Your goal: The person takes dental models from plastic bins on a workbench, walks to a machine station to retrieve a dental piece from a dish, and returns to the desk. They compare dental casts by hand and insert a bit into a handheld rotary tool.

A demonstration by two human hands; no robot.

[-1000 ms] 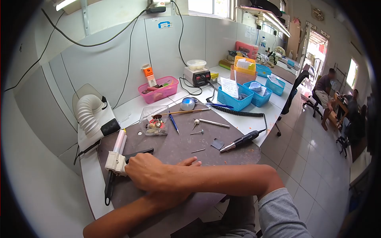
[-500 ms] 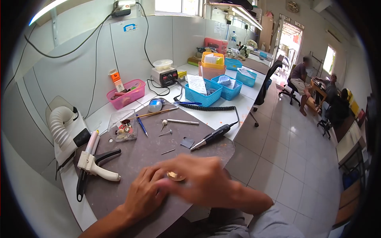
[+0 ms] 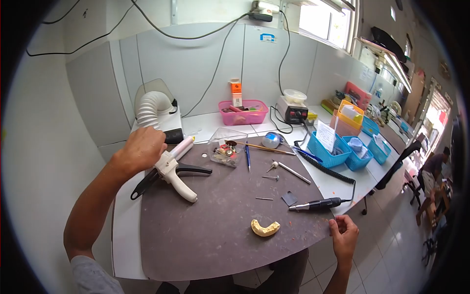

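My left hand [image 3: 139,151] is closed at the rear of the white dispensing gun [image 3: 169,169], its curled fingertips against the gun's body; what they grip is hidden. The gun lies on the brown mat [image 3: 215,245], its pink cartridge [image 3: 183,148] pointing up and right. At the table's right edge my right hand [image 3: 345,237] is curled, thumb close to the index finger; anything between them is too small to tell. A cream U-shaped dental model [image 3: 265,228] rests on the mat, left of this hand. Above it are a grey square [image 3: 289,198] and a black handpiece [image 3: 320,204].
A clear box of discs [image 3: 227,152], a blue pen [image 3: 247,157] and metal tools lie mid-mat. Behind stand a pink basket [image 3: 243,117], a control unit [image 3: 292,110] and blue baskets [image 3: 328,154]. A white hose [image 3: 148,109] is back left. A person [image 3: 431,171] sits far right.
My hands have moved apart: the left to the dispensing gun, the right to the table's right edge. The dental model, earlier by my hands, now lies uncovered on the mat. The view has swung left.
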